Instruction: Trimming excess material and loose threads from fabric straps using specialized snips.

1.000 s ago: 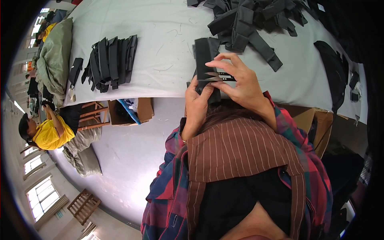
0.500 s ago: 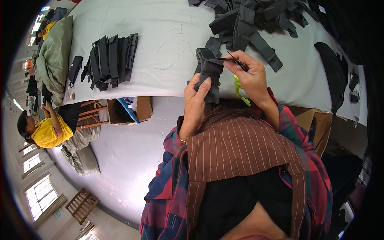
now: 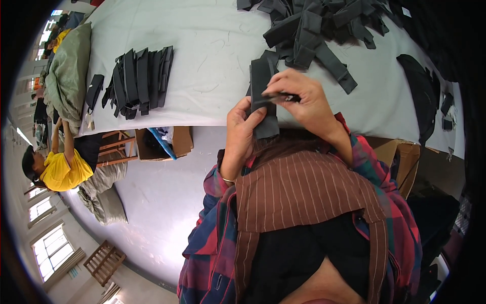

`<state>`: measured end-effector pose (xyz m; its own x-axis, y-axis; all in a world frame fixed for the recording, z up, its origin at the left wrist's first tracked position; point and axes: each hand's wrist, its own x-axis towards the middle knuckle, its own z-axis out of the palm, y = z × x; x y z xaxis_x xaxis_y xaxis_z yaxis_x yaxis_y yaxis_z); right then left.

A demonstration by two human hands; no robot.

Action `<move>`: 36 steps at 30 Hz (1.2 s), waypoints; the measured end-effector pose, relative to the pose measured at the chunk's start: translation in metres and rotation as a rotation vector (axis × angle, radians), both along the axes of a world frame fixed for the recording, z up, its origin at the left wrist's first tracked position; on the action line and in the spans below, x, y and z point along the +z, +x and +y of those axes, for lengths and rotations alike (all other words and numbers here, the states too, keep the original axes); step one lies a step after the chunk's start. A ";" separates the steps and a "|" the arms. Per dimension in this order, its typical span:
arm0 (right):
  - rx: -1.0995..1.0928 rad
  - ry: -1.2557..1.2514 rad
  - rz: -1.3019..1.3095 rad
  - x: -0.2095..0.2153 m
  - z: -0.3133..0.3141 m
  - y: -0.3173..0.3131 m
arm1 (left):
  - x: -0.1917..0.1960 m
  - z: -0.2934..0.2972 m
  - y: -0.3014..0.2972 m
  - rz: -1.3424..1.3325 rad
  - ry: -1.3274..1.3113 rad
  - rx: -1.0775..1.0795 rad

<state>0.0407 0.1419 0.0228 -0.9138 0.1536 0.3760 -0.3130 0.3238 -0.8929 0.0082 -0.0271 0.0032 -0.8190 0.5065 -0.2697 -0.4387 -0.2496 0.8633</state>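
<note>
My left hand (image 3: 240, 127) pinches a dark grey fabric strip (image 3: 261, 76) between thumb and fingers near the table's front edge. The strip lies nearly flat and runs away from me, its lower end by my apron. In my right hand (image 3: 308, 97) is a small pair of dark thread snips (image 3: 283, 97), closed in the fingers over the strip. The snips' tips are blurred, so whether they touch the fabric is unclear. Just beyond my hands lies a loose heap of similar strips (image 3: 304, 38). Farther left is a neat row of stacked strips (image 3: 139, 83).
A pale cloth covers the table (image 3: 202, 61), with loose threads on it. One strip (image 3: 94, 90) lies apart at the left. A dark curved fabric piece (image 3: 417, 91) is on the right. Cardboard boxes (image 3: 182, 143) stand below the table. A person in yellow (image 3: 66, 169) works at far left.
My right hand has moved left and slightly down over the strip with the snips. The strip, folded up before, now lies flatter. A bright yellow-green strap by my right hand is out of sight.
</note>
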 end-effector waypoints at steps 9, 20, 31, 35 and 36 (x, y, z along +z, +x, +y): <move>-0.132 -0.204 -0.235 -0.013 0.004 0.004 | -0.015 -0.010 -0.002 -0.073 0.014 0.024; 0.025 -0.233 -0.390 -0.006 0.004 0.006 | -0.012 -0.006 0.003 -0.109 0.115 0.034; -0.222 -0.425 -0.244 0.007 0.028 -0.005 | -0.006 -0.009 0.007 -0.174 0.184 -0.015; -0.222 -0.395 -0.228 -0.007 0.024 0.001 | -0.010 -0.012 0.006 -0.216 0.297 -0.053; -0.207 -0.276 -0.196 -0.006 0.019 0.005 | -0.010 -0.012 0.006 -0.216 0.296 -0.053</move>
<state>0.0459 0.1607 0.0163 -0.9033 0.4128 0.1167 -0.0815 0.1019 -0.9915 0.0145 -0.0395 -0.0064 -0.7293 0.6290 -0.2691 -0.6223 -0.4465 0.6429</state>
